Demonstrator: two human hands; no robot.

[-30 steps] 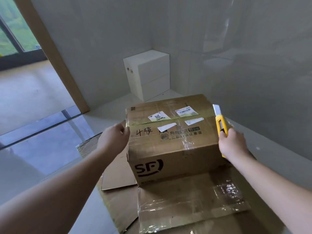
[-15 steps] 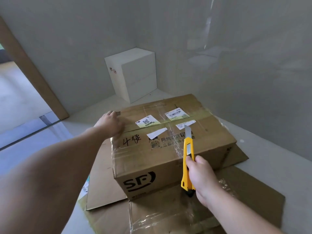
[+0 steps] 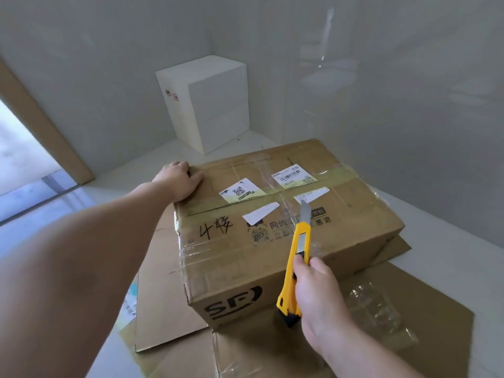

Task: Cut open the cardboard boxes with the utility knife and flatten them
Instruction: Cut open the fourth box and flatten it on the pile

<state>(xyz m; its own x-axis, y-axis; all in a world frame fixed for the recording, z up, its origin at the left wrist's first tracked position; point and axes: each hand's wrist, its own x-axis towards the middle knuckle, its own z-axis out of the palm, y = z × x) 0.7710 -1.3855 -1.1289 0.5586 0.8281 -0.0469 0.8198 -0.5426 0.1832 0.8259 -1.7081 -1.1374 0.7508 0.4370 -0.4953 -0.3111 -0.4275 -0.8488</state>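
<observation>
Two hands worked apart in the head view: the left hand (image 3: 178, 181) pressed flat on the cardboard box (image 3: 286, 227) at its far left corner, while the right hand (image 3: 317, 298) gripped the yellow utility knife (image 3: 296, 264), blade extended over the taped top between them.

left arm extended forward, left hand (image 3: 178, 180) palm-down, fingers (image 3: 197, 177) flat and relaxed, right forearm angled in from lower right, right hand (image 3: 317, 289) fist-gripped, thumb up top, wrist straight
</observation>
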